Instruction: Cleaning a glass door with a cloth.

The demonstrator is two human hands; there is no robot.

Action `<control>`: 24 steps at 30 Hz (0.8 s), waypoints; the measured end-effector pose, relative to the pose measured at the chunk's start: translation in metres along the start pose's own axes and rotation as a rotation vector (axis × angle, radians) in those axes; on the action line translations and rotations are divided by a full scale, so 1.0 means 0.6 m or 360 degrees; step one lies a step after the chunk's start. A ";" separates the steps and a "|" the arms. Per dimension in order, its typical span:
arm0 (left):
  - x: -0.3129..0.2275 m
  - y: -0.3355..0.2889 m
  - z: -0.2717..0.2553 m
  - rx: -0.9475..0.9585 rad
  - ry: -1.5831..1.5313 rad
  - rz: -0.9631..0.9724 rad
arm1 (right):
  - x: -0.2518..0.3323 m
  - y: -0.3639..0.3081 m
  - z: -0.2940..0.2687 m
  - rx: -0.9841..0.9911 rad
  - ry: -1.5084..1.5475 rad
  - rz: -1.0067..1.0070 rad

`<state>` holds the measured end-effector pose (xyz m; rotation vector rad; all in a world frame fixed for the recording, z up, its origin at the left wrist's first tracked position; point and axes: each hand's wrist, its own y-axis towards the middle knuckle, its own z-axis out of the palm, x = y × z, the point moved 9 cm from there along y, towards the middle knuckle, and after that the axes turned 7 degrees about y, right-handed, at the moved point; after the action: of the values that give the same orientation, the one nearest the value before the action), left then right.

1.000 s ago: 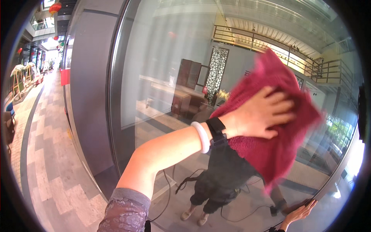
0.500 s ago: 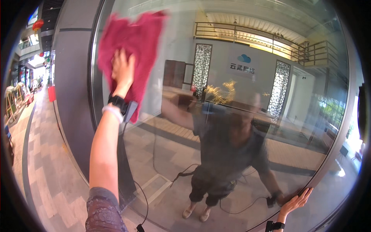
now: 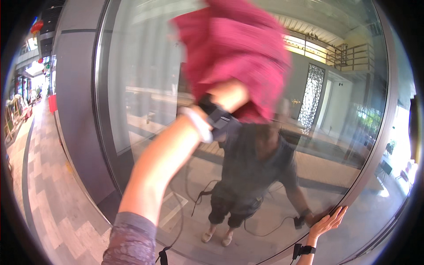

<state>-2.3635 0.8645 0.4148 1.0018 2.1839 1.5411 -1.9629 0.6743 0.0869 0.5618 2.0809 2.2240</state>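
Note:
A crimson cloth (image 3: 240,48), blurred by motion, spreads over the upper middle of a large glass pane (image 3: 143,57). My left hand (image 3: 232,93) holds it against the pane; folds of the cloth cover the fingers. A black strapped device (image 3: 216,115) and a white band (image 3: 197,125) sit on that wrist. At the lower right, my right hand (image 3: 327,223) lies open on the dark frame (image 3: 360,179) at the pane's edge, its fingers stretched out and holding nothing. Another black strap (image 3: 304,250) circles the right wrist.
A grey panel (image 3: 75,88) borders the pane on the left, beside a paved walkway (image 3: 48,176). A black cable (image 3: 181,221) hangs near my left arm. The glass mirrors a standing person and shows a room with a lattice panel (image 3: 312,99) and a railing (image 3: 355,57).
My left hand has swept the cloth rightward across the glass, from the left edge to the upper middle. The cloth now covers the fingers. My right hand stays on the frame.

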 end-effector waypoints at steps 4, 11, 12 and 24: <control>-0.266 0.025 -0.005 -0.0598 0.0177 0.0774 | -0.002 0.002 -0.006 -0.0004 0.0010 -0.0050; -0.235 -0.027 0.033 0.0075 0.0056 0.1002 | -0.020 -0.012 -0.004 0.0056 -0.0014 -0.0123; -0.181 -0.024 0.022 0.0321 -0.0068 0.0765 | -0.019 -0.014 -0.005 0.0072 -0.0034 -0.0139; 0.447 -0.727 -0.065 -0.1709 0.0089 -0.1788 | 0.030 -0.022 0.022 -0.0045 0.0203 -0.0003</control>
<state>-2.7418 0.9367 0.0749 -0.5248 1.1030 1.6385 -1.9785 0.6930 0.0786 0.4262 2.1024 2.3425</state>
